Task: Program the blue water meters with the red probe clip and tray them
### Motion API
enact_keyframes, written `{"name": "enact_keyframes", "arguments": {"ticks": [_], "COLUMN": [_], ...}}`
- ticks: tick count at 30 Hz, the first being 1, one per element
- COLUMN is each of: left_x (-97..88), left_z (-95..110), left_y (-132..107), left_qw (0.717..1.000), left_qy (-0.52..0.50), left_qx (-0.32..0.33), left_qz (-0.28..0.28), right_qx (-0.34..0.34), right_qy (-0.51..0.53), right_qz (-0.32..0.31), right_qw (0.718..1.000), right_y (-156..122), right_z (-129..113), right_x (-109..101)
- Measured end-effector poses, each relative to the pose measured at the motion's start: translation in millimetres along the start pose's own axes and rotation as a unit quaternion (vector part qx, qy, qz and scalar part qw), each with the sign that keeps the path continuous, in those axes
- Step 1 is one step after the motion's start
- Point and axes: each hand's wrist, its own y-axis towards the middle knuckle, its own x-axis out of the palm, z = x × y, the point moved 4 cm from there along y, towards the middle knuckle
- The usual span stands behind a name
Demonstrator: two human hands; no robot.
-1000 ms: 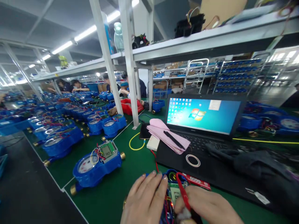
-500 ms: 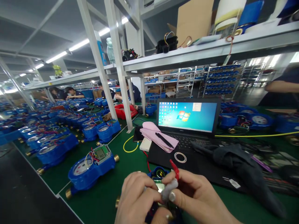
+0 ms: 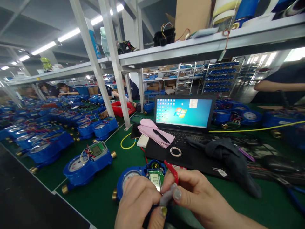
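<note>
Okay, nearest first: our left grip (image 3: pixel 137 198) and right grip (image 3: pixel 197 194) both pinch a small grey piece (image 3: pixel 166 197), fingertips nearly meeting, a red strip (image 3: pixel 172 171) poking up from the right. The grey piece looks soft and light; we'd take its edges. It's just above a blue meter (image 3: pixel 122 176) on the green bench (image 3: pixel 97 203); we judge that body heavy, stiff and smooth, best held by its casing or brass fitting (image 3: pixel 114 194), clear of the fragile-looking circuit board (image 3: pixel 162 176). Its display (image 3: pixel 155 182) shows digits, partly covered, so we can't read them surely. Farther, the laptop (image 3: pixel 184 113) shows a Windows logo; its bezel lettering and icon labels are too small for us.
</note>
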Motion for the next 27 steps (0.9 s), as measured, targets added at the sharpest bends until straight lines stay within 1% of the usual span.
{"name": "enact_keyframes", "arguments": {"ticks": [3,7,10,14,18,22,24,27], "left_x": [0.7,2.5,2.1,-1.8,-1.1,1.3,0.8,-2.4], "left_z": [7.5,14.0,14.8,14.4,11.7,11.4,12.7,15.5], "left_y": [1.5,1.8,0.7,0.0,-2.3,-5.1,-5.6,-6.1], "left_qw": [0.999,0.999,0.999,0.998,0.997,0.997,0.997,0.996], "left_qy": [-0.033,-0.045,-0.027,0.012,-0.002,-0.009,0.011,0.020], "left_qx": [-0.029,-0.027,-0.034,-0.046,-0.073,-0.065,-0.056,-0.037], "left_qz": [0.009,0.010,0.014,0.035,0.033,0.038,0.050,0.083], "right_qx": [0.008,0.019,0.030,0.037,0.036,0.031,0.038,0.046], "right_qy": [0.017,0.018,0.014,0.006,0.015,0.023,0.026,0.019], "right_qz": [-0.005,-0.015,-0.018,-0.001,0.008,0.034,0.029,0.018], "right_qw": [1.000,1.000,0.999,0.999,0.999,0.999,0.999,0.999], "right_y": [-0.8,-0.2,-0.7,-1.7,-1.1,-1.4,-2.4,-3.9], "right_z": [-1.2,-1.3,0.4,1.4,2.6,6.3,8.5,9.3], "right_x": [-1.2,-3.6,-5.0,-6.1,-5.2,-5.6,-4.3,-3.2]}}
